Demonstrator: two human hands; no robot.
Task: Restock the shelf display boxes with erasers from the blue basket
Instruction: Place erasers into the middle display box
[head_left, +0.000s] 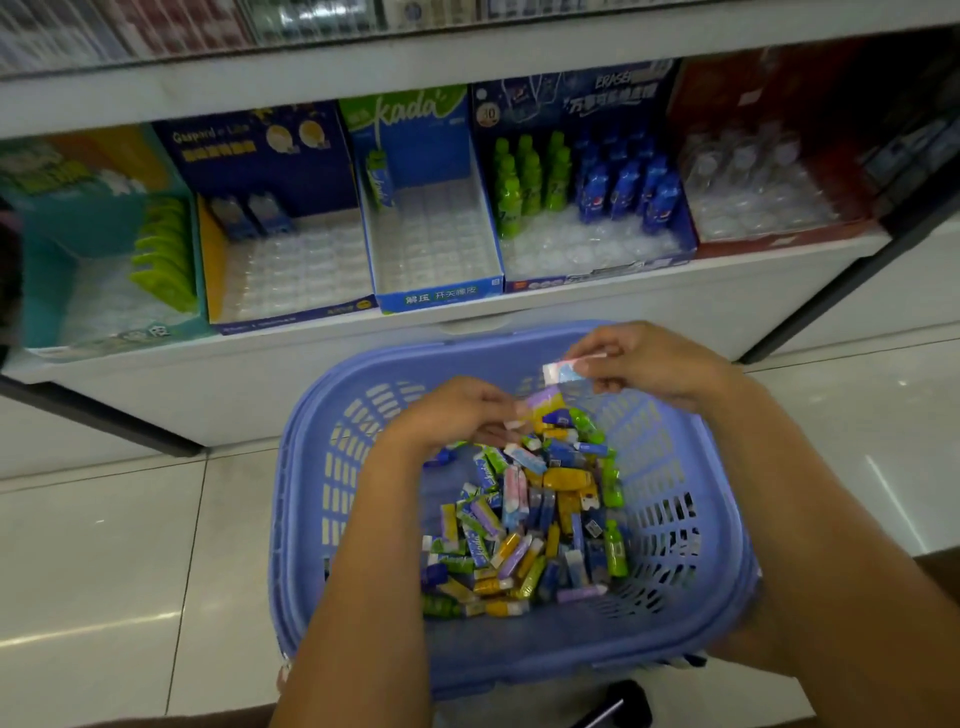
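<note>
Hovering hands over basket, (erasers pinched)

Display boxes on shelf, basket on floor

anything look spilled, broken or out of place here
Nothing stands out. The erasers lie loose inside the blue basket, none on the floor, and the shelf display boxes sit upright, just mostly empty.
</note>
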